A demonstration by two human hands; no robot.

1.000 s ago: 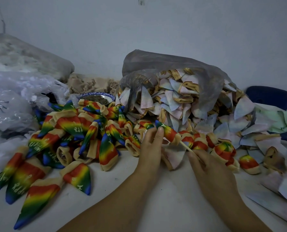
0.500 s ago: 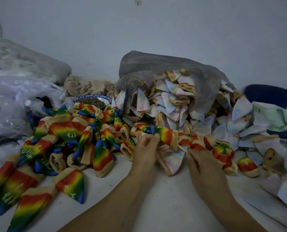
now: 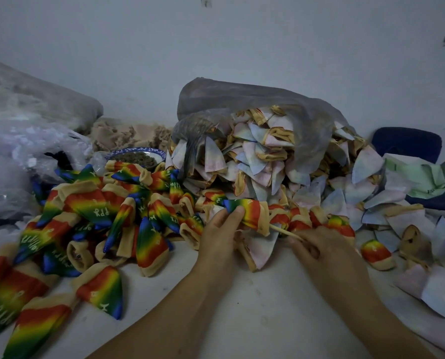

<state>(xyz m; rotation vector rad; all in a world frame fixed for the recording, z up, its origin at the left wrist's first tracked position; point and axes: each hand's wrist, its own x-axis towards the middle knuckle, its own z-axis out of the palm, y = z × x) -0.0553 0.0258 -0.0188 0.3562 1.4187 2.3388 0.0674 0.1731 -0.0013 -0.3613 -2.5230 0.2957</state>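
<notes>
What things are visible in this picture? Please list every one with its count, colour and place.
held rainbow cone: one, rainbow with tan rim, centre, above the table
stick: one, tan, runs from the right grip to that cone's open end
rainbow cones: many, rainbow, heaped on the left
pale cones: many, whitish with tan rims, spilling from the bag, centre to right
bag: one, grey see-through, centre back
bowl: one, blue-patterned rim, dark contents, behind the rainbow heap
clear plastic: crumpled, far left
table: one, white, underneath
left grip: one hand, pinches the held rainbow cone
right grip: one hand, holds the stick
</notes>
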